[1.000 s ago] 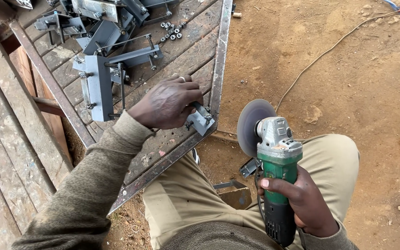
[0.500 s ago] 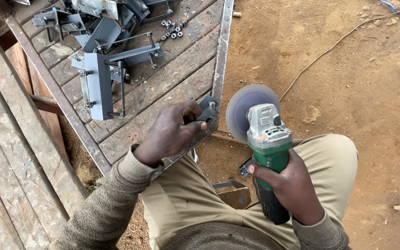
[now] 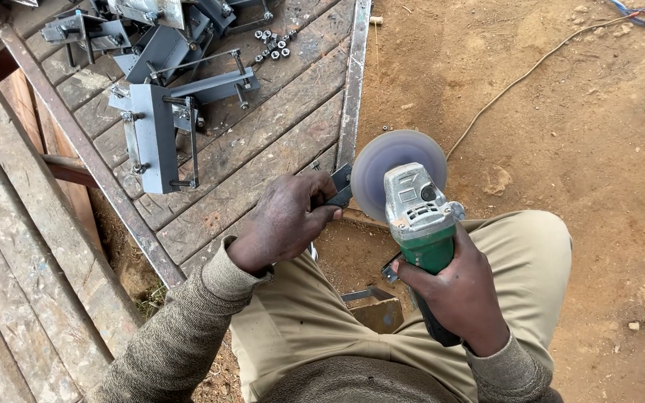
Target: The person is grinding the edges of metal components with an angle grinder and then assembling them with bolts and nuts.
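A green angle grinder is gripped by the right hand, fingers closed round its body. A small metal piece is clasped by the left hand at the wooden table's edge, just beside the grinding disc.

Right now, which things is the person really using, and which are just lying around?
In use:
- left hand gripping a small metal piece
- right hand holding the green angle grinder, its disc beside that piece

Lying about:
- grey metal brackets
- loose nuts
- cable on the dirt
- metal box
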